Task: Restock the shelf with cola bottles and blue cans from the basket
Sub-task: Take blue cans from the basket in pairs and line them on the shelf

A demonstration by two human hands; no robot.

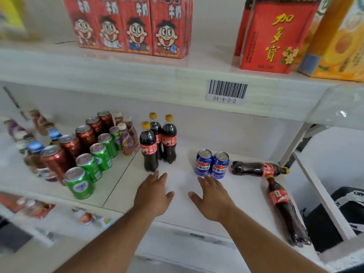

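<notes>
Three cola bottles point(157, 142) with yellow caps stand upright in a tight group on the white shelf point(122, 186). To their right two blue cans point(212, 164) stand side by side. Further right, two more cola bottles lie on their sides: one point(258, 169) across the shelf, the other point(283, 209) pointing toward the front edge. My left hand point(154, 194) hovers flat with straight fingers just in front of the standing bottles, holding nothing. My right hand point(211, 196) is likewise flat and empty, its fingertips close to the blue cans.
Rows of red-brown cans point(78, 142) and green cans point(92, 164) fill the shelf's left part, with small bottles behind them. Red cartons point(134, 26) and a red box point(271, 36) stand on the upper shelf. A dark object point(340, 217) sits low at the right.
</notes>
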